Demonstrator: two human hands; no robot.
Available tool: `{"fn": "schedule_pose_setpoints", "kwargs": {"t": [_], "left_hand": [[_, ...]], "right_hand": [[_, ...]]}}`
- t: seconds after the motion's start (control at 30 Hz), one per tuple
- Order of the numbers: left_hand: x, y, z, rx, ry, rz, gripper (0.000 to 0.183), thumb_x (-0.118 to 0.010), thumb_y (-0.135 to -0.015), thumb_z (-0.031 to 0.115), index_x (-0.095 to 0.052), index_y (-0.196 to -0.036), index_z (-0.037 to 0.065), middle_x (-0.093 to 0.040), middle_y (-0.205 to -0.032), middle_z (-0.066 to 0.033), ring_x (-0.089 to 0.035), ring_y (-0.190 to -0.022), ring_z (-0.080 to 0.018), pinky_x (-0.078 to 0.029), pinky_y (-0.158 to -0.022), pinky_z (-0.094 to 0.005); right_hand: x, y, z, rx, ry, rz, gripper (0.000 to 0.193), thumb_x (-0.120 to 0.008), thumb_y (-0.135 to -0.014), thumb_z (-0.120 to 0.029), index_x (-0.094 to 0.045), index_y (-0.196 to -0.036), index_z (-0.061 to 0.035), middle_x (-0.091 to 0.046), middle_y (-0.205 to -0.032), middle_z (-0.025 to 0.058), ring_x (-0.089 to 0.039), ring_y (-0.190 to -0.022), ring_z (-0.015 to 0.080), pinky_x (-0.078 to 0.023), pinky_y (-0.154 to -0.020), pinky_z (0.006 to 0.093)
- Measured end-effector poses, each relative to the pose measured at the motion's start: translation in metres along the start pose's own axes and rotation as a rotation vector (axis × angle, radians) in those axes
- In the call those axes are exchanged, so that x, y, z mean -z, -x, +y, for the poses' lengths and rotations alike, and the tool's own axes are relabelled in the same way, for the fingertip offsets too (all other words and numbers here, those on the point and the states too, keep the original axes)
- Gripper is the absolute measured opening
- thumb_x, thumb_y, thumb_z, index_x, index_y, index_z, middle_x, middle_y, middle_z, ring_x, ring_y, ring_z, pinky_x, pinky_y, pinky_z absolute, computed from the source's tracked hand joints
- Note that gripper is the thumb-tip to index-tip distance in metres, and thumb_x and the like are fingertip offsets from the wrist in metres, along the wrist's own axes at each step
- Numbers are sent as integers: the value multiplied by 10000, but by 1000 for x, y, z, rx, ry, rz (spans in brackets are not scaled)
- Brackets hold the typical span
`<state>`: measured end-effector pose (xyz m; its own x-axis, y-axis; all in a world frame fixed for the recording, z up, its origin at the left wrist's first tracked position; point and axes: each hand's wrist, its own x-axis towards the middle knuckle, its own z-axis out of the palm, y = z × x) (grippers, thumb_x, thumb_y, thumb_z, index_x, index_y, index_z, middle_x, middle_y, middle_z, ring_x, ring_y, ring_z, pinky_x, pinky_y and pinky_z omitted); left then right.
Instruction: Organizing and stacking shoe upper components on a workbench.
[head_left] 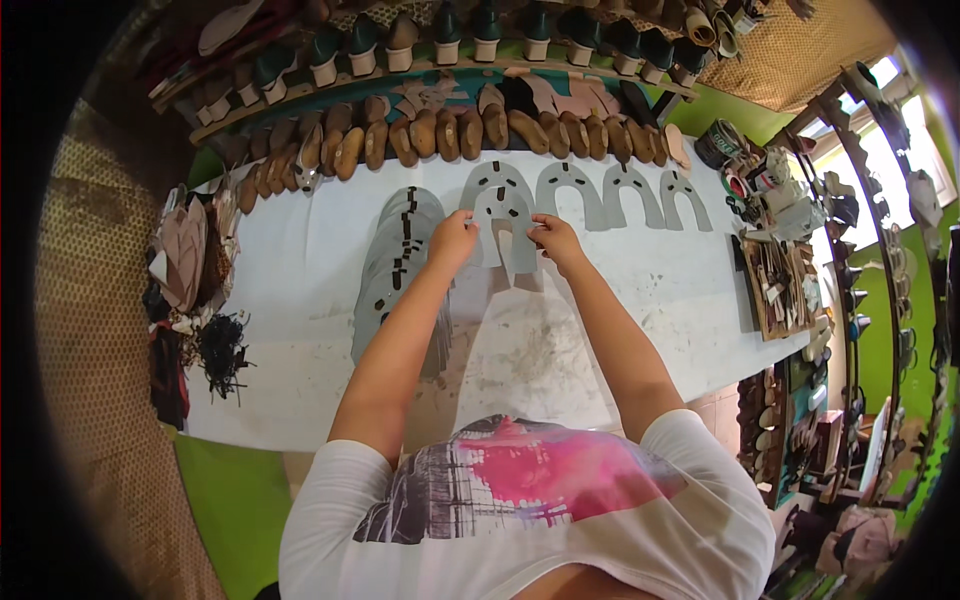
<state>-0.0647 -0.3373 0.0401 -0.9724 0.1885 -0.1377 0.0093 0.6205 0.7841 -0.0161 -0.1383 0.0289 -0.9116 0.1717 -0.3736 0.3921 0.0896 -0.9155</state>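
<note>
In the head view, the left hand point(453, 240) and right hand point(555, 242) each pinch 1 side of a gray U-shaped piece point(519, 250) over the white surface point(300, 300); another gray arch point(478, 180) lies just beyond it; 3 gray arches point(630, 179) lie right; overlapping gray pieces point(384, 262) lie left; brown shoe lasts point(447, 135) line the far edge.

Bright daylight enters from the window point(918, 135) on the right, its panes blown out to white, while the table point(290, 320) is moderately lit, with soft shadows between the forearms point(385, 375). Fisheye distortion bends the rack point(847, 300) on the right; dark vignetting surrounds everything, and small details look soft.
</note>
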Motion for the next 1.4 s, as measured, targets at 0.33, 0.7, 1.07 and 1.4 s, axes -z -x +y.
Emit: {"fn": "schedule_pose_setpoints", "kwargs": {"t": [0.33,0.7,1.07,1.4], "left_hand": [[-20,-23,-11,85,-429,-119,251,-449,-785,83,-512,-1019,17,-592,-984,-193,-570,-931,-342,-460,-765,-426],[-33,-1,3,103,-579,-57,338,-511,-768,155,-479,-1068,4,-576,-1014,-182,-573,-925,-329,-464,-747,-421],[-19,61,-9,-421,-605,20,360,-584,-743,232,-558,-1027,14,-529,-1095,-162,-491,-1033,-295,-397,-853,-405],[66,138,-70,-218,-203,681,361,-485,-829,158,-478,-1160,11,-474,-1178,-182,-458,-1079,-317,-345,-934,-379]], "right_hand": [[4,-32,38,241,443,190,368,-572,-742,-139,-565,-1109,-101,-582,-685,54,-559,-592,143,-455,-586,272],[-12,-3,21,424,950,332,276,-548,-774,-172,-611,-1019,-62,-561,-1053,120,-518,-988,273,-426,-784,358],[-50,47,32,775,1080,353,280,-570,-761,-225,-595,-1005,-89,-547,-1089,70,-483,-1021,230,-343,-848,418],[-133,123,17,878,593,-149,245,-599,-741,-188,-603,-944,-50,-582,-819,107,-569,-733,277,-456,-641,369]]}}
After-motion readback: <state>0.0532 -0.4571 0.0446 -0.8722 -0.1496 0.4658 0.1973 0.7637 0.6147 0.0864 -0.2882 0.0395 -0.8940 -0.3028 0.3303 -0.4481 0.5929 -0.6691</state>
